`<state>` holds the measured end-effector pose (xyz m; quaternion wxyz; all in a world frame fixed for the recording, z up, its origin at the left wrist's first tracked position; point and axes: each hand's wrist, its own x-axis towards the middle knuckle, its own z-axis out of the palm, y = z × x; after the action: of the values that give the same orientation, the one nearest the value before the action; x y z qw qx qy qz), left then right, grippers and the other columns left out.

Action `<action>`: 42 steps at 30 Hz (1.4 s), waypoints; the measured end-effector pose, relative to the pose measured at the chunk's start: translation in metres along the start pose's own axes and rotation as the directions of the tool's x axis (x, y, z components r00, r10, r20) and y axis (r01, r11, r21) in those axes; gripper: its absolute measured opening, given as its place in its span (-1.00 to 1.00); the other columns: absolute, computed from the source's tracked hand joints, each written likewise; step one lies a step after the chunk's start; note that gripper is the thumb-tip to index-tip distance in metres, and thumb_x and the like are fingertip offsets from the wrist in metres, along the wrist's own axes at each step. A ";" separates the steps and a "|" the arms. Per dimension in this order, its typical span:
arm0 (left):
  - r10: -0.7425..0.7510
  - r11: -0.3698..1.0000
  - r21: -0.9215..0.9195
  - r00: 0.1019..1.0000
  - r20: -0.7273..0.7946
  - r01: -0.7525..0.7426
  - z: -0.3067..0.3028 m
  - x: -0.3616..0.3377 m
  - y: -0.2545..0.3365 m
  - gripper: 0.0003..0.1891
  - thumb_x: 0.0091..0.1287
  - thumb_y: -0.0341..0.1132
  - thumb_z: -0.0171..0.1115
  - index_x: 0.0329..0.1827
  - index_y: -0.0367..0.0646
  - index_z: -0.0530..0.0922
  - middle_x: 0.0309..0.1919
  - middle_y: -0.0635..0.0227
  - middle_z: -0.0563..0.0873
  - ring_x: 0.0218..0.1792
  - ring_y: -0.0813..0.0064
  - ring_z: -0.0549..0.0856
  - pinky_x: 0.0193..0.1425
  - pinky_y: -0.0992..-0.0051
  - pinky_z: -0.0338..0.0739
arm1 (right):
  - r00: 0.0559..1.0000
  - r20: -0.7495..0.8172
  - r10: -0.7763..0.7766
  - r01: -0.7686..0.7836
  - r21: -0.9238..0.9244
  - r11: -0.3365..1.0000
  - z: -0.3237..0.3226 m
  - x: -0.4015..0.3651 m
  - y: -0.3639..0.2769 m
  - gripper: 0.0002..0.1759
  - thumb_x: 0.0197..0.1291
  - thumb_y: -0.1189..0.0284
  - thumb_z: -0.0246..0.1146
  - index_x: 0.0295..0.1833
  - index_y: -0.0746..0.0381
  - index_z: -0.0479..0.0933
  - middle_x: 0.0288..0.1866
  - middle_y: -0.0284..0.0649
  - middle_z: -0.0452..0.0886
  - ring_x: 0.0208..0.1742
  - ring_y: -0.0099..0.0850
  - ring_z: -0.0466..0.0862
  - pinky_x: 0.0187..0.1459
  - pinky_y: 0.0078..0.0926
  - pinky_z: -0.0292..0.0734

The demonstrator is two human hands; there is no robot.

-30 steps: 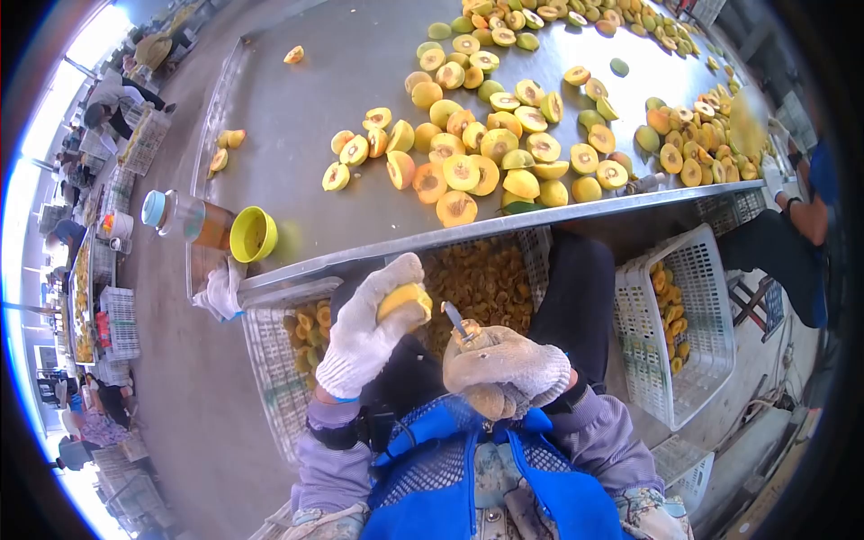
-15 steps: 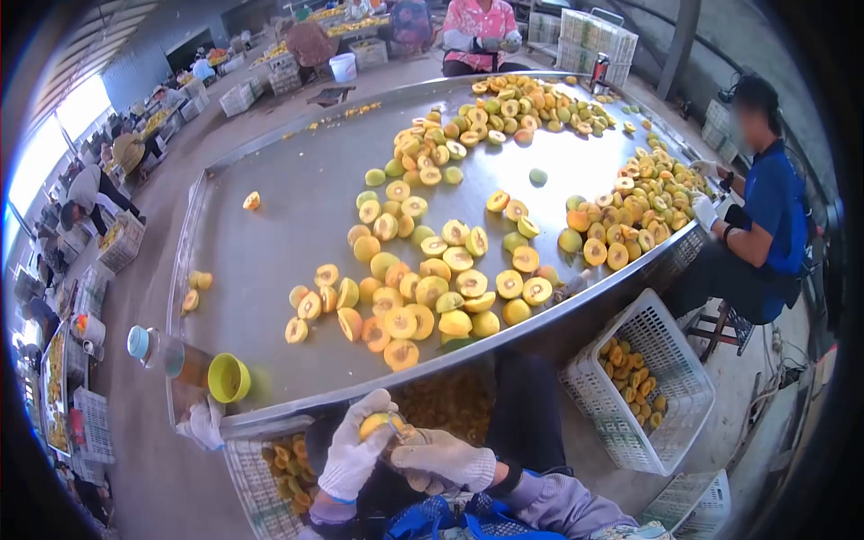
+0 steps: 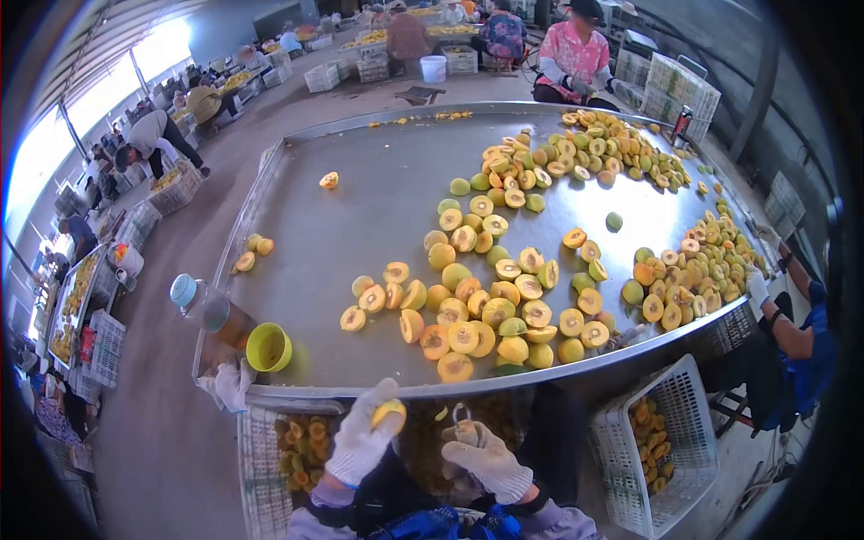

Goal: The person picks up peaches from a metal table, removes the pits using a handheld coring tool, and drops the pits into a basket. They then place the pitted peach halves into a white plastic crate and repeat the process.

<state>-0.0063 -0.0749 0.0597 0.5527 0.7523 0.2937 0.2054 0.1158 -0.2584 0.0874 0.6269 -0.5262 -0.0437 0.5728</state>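
In my gloved left hand (image 3: 360, 441) is a yellow peach half (image 3: 389, 415), gripped between thumb and fingers above my lap. My gloved right hand (image 3: 490, 462) is closed around a small tool with a metal loop (image 3: 461, 414) at its top. A gap separates the loop from the fruit, and a small yellow-green scrap (image 3: 441, 413) shows between the hands. Just beyond them, halved peaches (image 3: 463, 337) lie spread over the metal table (image 3: 324, 234). Most show their cut faces.
A lidded bottle (image 3: 211, 310), a green cup (image 3: 269, 347) and a glove (image 3: 230, 385) are at the table's near left corner. Crates of fruit stand at my left (image 3: 256, 459) and right (image 3: 697, 441). Co-workers sit at the right side and far edge.
My hands have moved apart; the right hand with the looped tool has come away from the peach half. The view has turned left, shifting the table rightward in the picture.
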 end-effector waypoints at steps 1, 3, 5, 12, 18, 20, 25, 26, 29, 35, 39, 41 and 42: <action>0.024 1.000 0.019 0.995 -0.101 -0.022 -0.017 0.000 -0.007 -0.54 0.32 -0.42 0.30 0.29 -0.26 0.49 0.08 0.24 0.67 0.13 0.41 0.64 0.31 0.43 0.46 | 1.000 -0.012 0.005 -0.006 -0.015 1.000 -0.005 0.000 0.001 -0.61 0.30 0.33 0.35 0.12 0.26 0.42 -0.37 -0.28 0.64 -0.53 -0.57 0.59 -0.51 -0.66 0.50; -0.026 0.837 0.534 0.983 -0.180 0.120 -0.062 -0.004 -0.006 -0.56 0.24 -0.42 0.31 0.21 -0.19 0.55 0.07 0.17 0.67 0.15 0.18 0.63 0.34 0.30 0.45 | 1.000 -0.011 0.011 -0.011 -0.034 0.999 -0.013 0.003 0.001 -0.56 0.29 0.33 0.34 0.18 0.28 0.42 -0.37 -0.22 0.68 -0.54 -0.52 0.63 -0.51 -0.63 0.53; 0.016 0.679 0.732 0.996 -0.086 0.052 -0.084 -0.006 -0.028 -0.57 0.15 -0.37 0.36 0.14 -0.15 0.58 0.11 0.11 0.64 0.20 -0.01 0.55 0.36 0.15 0.41 | 0.988 0.100 0.120 -0.129 0.089 0.988 -0.016 0.005 0.003 -0.57 0.30 0.40 0.34 0.19 0.25 0.36 -0.31 -0.29 0.57 -0.40 -0.56 0.60 -0.42 -0.58 0.53; 0.347 0.596 0.695 0.910 0.228 -0.402 -0.008 0.093 -0.006 -0.40 0.21 -0.31 0.33 0.36 -0.04 0.41 0.40 0.12 0.42 0.39 -0.01 0.42 0.42 0.16 0.38 | 0.943 0.275 0.188 -0.211 0.057 0.976 0.015 0.004 -0.009 -0.59 0.38 0.39 0.26 0.24 0.23 0.33 -0.35 -0.29 0.52 -0.38 -0.52 0.52 -0.36 -0.58 0.46; 0.139 0.547 0.745 0.919 0.368 -0.381 0.031 0.185 -0.048 -0.41 0.25 -0.37 0.23 0.40 0.06 0.39 0.45 0.14 0.35 0.40 0.04 0.42 0.40 0.19 0.41 | 0.965 0.205 0.163 -0.170 0.013 0.985 -0.014 0.003 0.005 -0.55 0.38 0.33 0.24 0.28 0.27 0.36 -0.38 -0.25 0.62 -0.46 -0.54 0.59 -0.40 -0.64 0.48; -0.147 0.588 0.792 0.942 0.302 -0.162 0.030 0.183 -0.029 -0.40 0.22 -0.31 0.29 0.38 0.04 0.41 0.44 0.15 0.35 0.36 0.04 0.47 0.37 0.18 0.44 | 0.986 0.149 0.079 -0.078 -0.015 0.997 -0.018 0.005 0.011 -0.53 0.37 0.34 0.22 0.27 0.36 0.37 -0.42 -0.23 0.66 -0.48 -0.51 0.63 -0.41 -0.60 0.54; -0.095 0.688 0.713 0.958 0.270 -0.133 0.021 0.158 -0.040 -0.37 0.14 -0.17 0.39 0.31 -0.03 0.43 0.33 0.10 0.48 0.26 0.05 0.56 0.33 0.22 0.47 | 0.966 0.208 0.151 -0.148 -0.029 0.989 -0.001 0.006 -0.004 -0.57 0.35 0.31 0.26 0.23 0.27 0.41 -0.42 -0.31 0.62 -0.48 -0.57 0.59 -0.45 -0.64 0.47; -0.081 0.809 0.582 0.965 0.248 -0.081 0.021 0.146 -0.052 -0.35 0.12 -0.13 0.42 0.30 -0.05 0.43 0.29 0.08 0.53 0.22 0.05 0.58 0.32 0.24 0.47 | 0.955 0.225 0.192 -0.186 -0.046 0.981 0.005 0.003 -0.010 -0.59 0.34 0.30 0.28 0.21 0.21 0.42 -0.41 -0.37 0.59 -0.46 -0.62 0.56 -0.44 -0.67 0.44; -0.150 0.908 0.415 0.972 0.183 0.062 0.020 0.132 -0.046 -0.34 0.14 -0.15 0.46 0.29 -0.12 0.42 0.12 0.17 0.64 0.11 0.28 0.67 0.23 0.37 0.53 | 0.965 0.207 0.158 -0.160 -0.011 0.987 0.013 -0.002 -0.015 -0.63 0.33 0.31 0.29 0.17 0.17 0.43 -0.38 -0.39 0.59 -0.47 -0.64 0.57 -0.45 -0.69 0.44; -0.212 0.882 -0.358 0.936 0.280 0.307 0.018 0.081 0.017 -0.44 0.25 -0.28 0.35 0.29 -0.25 0.42 0.10 0.24 0.61 0.09 0.40 0.65 0.19 0.40 0.59 | 0.995 0.083 0.060 -0.053 -0.084 0.995 0.012 -0.011 -0.020 -0.63 0.31 0.26 0.31 0.12 0.17 0.45 -0.39 -0.39 0.59 -0.43 -0.66 0.59 -0.40 -0.68 0.51; -0.087 0.632 -0.716 0.946 0.313 0.295 0.028 0.036 0.043 -0.40 0.16 -0.34 0.28 0.31 -0.25 0.39 0.21 0.04 0.56 0.11 0.11 0.66 0.14 0.24 0.64 | 0.997 0.080 0.016 -0.001 -0.178 0.984 0.021 -0.013 -0.021 -0.68 0.29 0.25 0.32 0.03 0.18 0.48 -0.44 -0.37 0.60 -0.45 -0.64 0.59 -0.41 -0.62 0.52; -0.056 0.565 -0.793 0.969 0.240 0.229 0.032 0.022 0.051 -0.39 0.15 -0.31 0.31 0.31 -0.24 0.40 0.25 0.00 0.53 0.10 0.11 0.66 0.12 0.23 0.65 | 0.998 0.047 -0.044 0.055 -0.281 0.958 0.027 -0.018 -0.022 -0.72 0.29 0.25 0.31 -0.06 0.19 0.49 -0.48 -0.37 0.60 -0.46 -0.65 0.58 -0.40 -0.56 0.51; -0.021 0.612 -0.773 0.980 0.197 0.169 0.036 0.016 0.053 -0.45 0.29 -0.18 0.28 0.29 -0.23 0.41 0.20 0.01 0.56 0.09 0.14 0.66 0.12 0.26 0.64 | 0.996 0.024 -0.090 0.093 -0.362 0.927 0.029 -0.019 -0.022 -0.74 0.27 0.24 0.30 -0.07 0.16 0.49 -0.48 -0.30 0.61 -0.48 -0.49 0.64 -0.38 -0.43 0.53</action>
<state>0.0400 -0.1010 0.0994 0.8587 0.4325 0.1659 0.2191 0.1051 -0.2507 0.1261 0.5448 -0.6284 -0.1755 0.5268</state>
